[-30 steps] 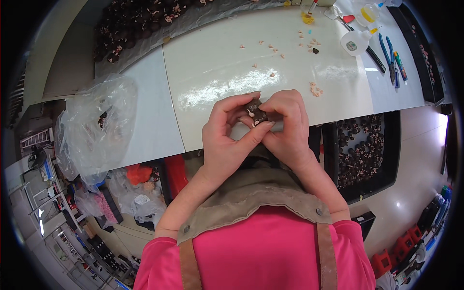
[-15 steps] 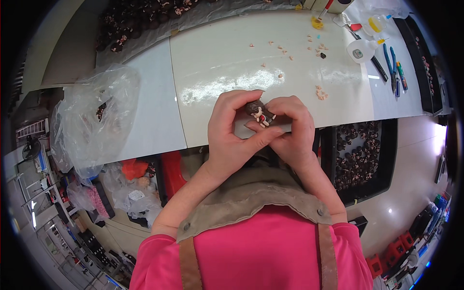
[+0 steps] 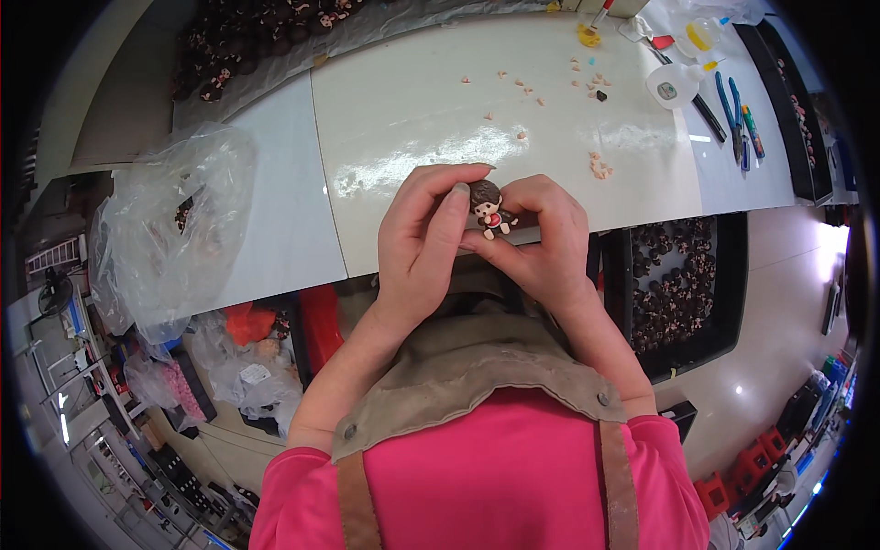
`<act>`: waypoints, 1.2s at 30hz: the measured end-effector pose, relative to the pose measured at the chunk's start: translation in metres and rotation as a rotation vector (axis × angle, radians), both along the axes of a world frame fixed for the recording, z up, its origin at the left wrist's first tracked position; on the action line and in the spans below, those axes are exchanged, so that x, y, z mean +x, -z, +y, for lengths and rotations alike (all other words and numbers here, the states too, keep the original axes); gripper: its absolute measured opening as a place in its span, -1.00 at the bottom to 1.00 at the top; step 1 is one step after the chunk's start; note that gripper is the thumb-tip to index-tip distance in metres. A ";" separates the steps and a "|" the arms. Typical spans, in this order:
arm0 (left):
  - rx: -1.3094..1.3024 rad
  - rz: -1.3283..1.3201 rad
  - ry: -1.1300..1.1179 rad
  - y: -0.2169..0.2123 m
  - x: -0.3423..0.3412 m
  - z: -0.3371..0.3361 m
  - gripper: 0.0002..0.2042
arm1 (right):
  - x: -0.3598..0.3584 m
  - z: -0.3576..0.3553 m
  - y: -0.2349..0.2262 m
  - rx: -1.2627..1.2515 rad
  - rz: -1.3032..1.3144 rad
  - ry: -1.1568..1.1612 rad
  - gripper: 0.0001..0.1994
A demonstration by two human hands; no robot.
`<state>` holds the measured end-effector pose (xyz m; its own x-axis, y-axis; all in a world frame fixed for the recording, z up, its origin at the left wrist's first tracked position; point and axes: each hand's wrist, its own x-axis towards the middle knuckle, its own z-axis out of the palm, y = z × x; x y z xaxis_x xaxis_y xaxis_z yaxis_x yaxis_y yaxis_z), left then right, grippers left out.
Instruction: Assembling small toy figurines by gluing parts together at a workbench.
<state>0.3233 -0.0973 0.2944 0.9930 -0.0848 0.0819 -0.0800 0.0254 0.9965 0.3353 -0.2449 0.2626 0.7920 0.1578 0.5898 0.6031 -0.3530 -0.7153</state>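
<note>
Above the front edge of the white table (image 3: pixel 403 110), a small figurine (image 3: pixel 489 206) with dark brown hair, a pale face and a red patch on its front is held between both hands. Its front is turned up toward me and its head points away. My left hand (image 3: pixel 414 243) closes on the head from the left, thumb and fingertips against its side. My right hand (image 3: pixel 550 240) pinches the body and legs between thumb and curled fingers. The figurine's back is hidden.
Small pale pieces (image 3: pixel 599 167) lie scattered beyond my hands. Farther right are a white squeeze bottle (image 3: pixel 672 87), blue-handled pliers (image 3: pixel 731 105) and a black tray (image 3: pixel 788 110). A black bin (image 3: pixel 729 312) below holds many figurines. A clear plastic bag (image 3: pixel 174 229) covers the left corner.
The figurine has been turned more upright and face-up. My left thumb has moved from below it up to the side of its head. The view has shifted slightly.
</note>
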 end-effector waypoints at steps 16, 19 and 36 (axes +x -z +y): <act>-0.051 0.043 0.028 -0.004 0.001 -0.001 -0.80 | -0.002 -0.001 -0.003 0.022 0.056 0.013 -0.54; -0.040 0.018 0.045 -0.004 0.002 -0.001 -0.80 | -0.002 -0.003 -0.003 0.012 0.053 0.006 -0.55; -0.002 0.136 0.117 -0.016 0.003 -0.004 -0.79 | -0.002 -0.002 -0.008 0.023 -0.026 0.018 -0.56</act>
